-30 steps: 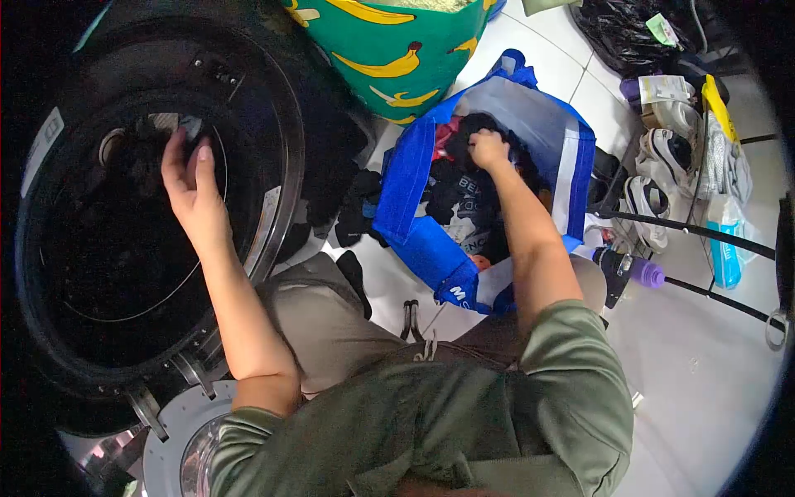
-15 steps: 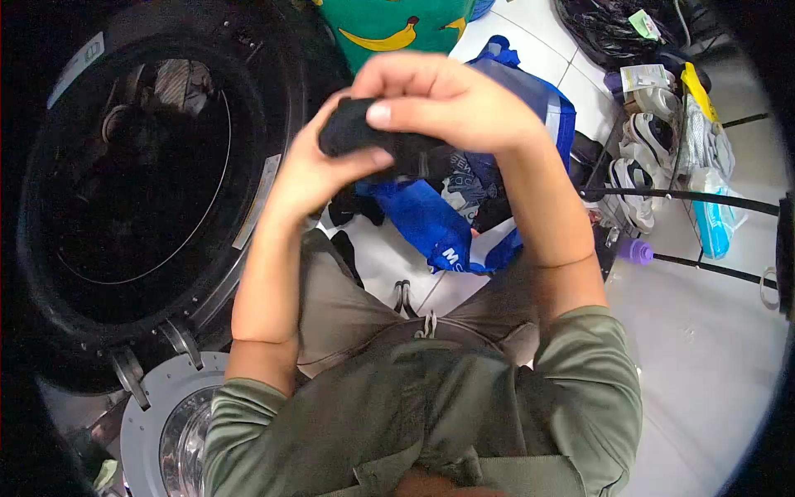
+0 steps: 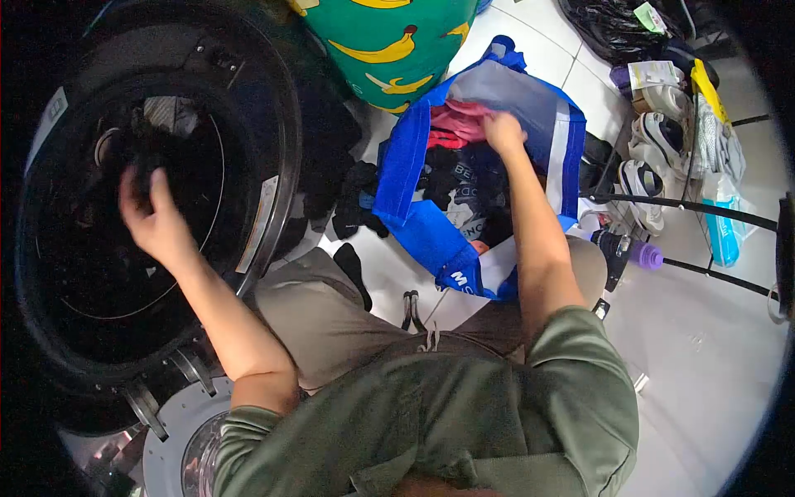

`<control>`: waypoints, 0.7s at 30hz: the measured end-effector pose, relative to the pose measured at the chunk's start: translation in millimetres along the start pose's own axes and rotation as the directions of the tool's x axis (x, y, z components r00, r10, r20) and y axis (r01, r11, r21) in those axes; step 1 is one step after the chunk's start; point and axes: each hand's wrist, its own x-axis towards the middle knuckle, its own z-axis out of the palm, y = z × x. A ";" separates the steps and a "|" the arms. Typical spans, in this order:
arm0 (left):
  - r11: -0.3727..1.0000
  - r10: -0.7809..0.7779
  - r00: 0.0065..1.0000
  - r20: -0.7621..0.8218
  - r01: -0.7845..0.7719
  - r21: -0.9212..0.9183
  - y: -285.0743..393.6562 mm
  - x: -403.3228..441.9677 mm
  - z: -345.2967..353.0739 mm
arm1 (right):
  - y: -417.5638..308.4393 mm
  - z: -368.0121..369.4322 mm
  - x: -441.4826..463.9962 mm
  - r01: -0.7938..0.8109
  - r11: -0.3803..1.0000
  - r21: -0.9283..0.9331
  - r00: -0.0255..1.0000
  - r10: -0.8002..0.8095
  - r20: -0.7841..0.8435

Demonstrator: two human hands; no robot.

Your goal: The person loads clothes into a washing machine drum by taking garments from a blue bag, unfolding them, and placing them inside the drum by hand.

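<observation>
My left hand (image 3: 157,219) is raised in front of the round washing machine opening (image 3: 286,124), thumb and fingers apart and a little blurred. Just above its fingertips is a dark patch that may be black cloth; against the dark drum I cannot make it out. Over the blue bag (image 3: 422,240), my right hand (image 3: 503,135) has its fingers closed at the edge of a pink garment (image 3: 464,123). Below that garment, dark clothes with pale lettering (image 3: 468,186) fill the bag.
Black socks (image 3: 352,269) and other dark clothes (image 3: 360,195) lie on the white floor between machine and bag. A green container with a banana print (image 3: 389,41) stands behind. On the right are a rack with shoes (image 3: 642,178) and a purple-capped bottle (image 3: 646,255).
My hands were together on a black cloth bundle; they have parted. My left hand has moved left to the machine opening, my right hand into the bag. More of the pink garment shows.
</observation>
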 end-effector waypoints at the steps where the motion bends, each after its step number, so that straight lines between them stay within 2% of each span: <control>1: 0.999 -0.011 0.983 0.182 0.019 -0.045 17.5 -13.2 12.4 | -41.2 -55.2 -29.5 0.144 0.977 0.155 0.985 -0.157 0.072; 2: 0.974 -0.082 0.879 0.469 0.172 -0.151 26.8 -23.1 20.4 | -71.6 -85.3 -50.3 0.316 0.903 0.289 0.929 -0.357 0.100; 3: 0.962 -0.100 0.694 0.713 0.251 -0.110 50.2 -35.6 29.2 | -110.1 -108.1 -84.1 0.470 0.780 0.413 0.876 -0.471 -0.106; 4: 0.979 -0.071 0.506 0.860 0.201 -0.037 62.2 -46.9 36.5 | -139.2 -128.7 -116.4 0.707 0.535 0.462 0.675 -0.706 -0.216; 5: 0.970 -0.069 0.411 0.909 0.239 -0.035 78.6 -61.0 46.4 | -165.3 -144.2 -148.4 0.757 0.317 0.572 0.541 -0.794 -0.276; 6: 0.983 0.170 0.404 0.899 0.001 -0.186 53.1 -79.8 54.8 | -185.5 -145.6 -170.8 0.688 0.147 0.711 0.467 -0.840 -0.278; 7: 0.978 0.175 0.371 0.912 0.041 -0.204 44.6 -88.6 61.6 | -203.6 -145.1 -189.6 0.674 0.069 0.735 0.394 -0.876 -0.279; 8: 0.966 0.088 0.365 0.927 0.197 -0.169 44.3 -86.8 64.7 | -212.7 -145.9 -201.9 0.651 -0.011 0.759 0.317 -0.905 -0.284; 9: 0.902 -0.036 0.391 0.920 0.408 -0.138 42.8 -80.3 63.6 | -211.4 -148.7 -205.0 0.674 -0.072 0.736 0.282 -0.895 -0.346; 10: 0.770 -0.174 0.465 0.868 0.614 -0.174 41.5 -66.1 57.1 | -210.5 -150.4 -204.5 0.696 -0.133 0.706 0.243 -0.881 -0.406; 11: 0.605 -0.310 0.547 0.778 0.744 -0.283 34.1 -46.7 44.7 | -196.6 -149.1 -201.3 0.372 -0.233 0.899 0.306 -0.883 -0.355; 12: 0.472 -0.411 0.627 0.662 0.768 -0.433 21.5 -24.1 29.8 | -178.8 -148.1 -187.0 0.403 -0.260 0.878 0.291 -0.873 -0.392; 13: 0.457 -0.456 0.722 0.520 0.691 -0.559 4.6 0.8 11.7 | -148.8 -151.2 -172.7 0.186 0.069 0.980 0.440 -0.898 -0.020; 14: 0.594 -0.448 0.814 0.368 0.579 -0.558 -25.4 24.1 -12.6 | -122.2 -147.8 -152.2 0.087 0.152 0.984 0.547 -0.834 0.081; 15: 0.870 -0.084 0.988 0.131 0.137 -0.473 -94.0 50.7 -49.5 | -91.9 -131.6 -127.6 -0.078 0.121 0.990 0.692 -0.708 0.141; 16: 0.872 -0.111 0.967 -0.230 -0.016 -0.490 -28.4 31.4 -37.7 | -66.3 -115.9 -106.2 -0.145 0.190 0.971 0.897 -0.390 0.210; 17: 0.836 -0.486 0.712 -0.507 0.209 -0.508 5.5 16.7 -21.5 | -41.1 -85.2 -85.5 -0.120 0.284 0.951 0.992 -0.013 0.129; 18: 0.838 -0.487 0.710 -0.509 0.216 -0.501 -13.4 17.2 -25.7 | 16.4 -7.9 -38.2 -0.064 0.790 0.610 0.975 0.179 -0.130; 19: 0.833 -0.497 0.763 -0.413 0.287 -0.473 -46.3 19.7 -34.1 | 27.6 -2.0 -44.6 -0.332 0.881 0.338 0.937 0.349 0.011; 20: 0.826 -0.504 0.804 -0.314 0.343 -0.448 -64.2 25.1 -35.4 | 41.1 25.5 -48.7 -0.390 0.900 0.194 0.919 0.393 0.021; 21: 0.810 -0.496 0.842 -0.211 0.361 -0.461 -51.3 19.0 -21.9 | 50.8 45.2 -57.2 -0.351 0.936 0.019 0.934 0.349 0.076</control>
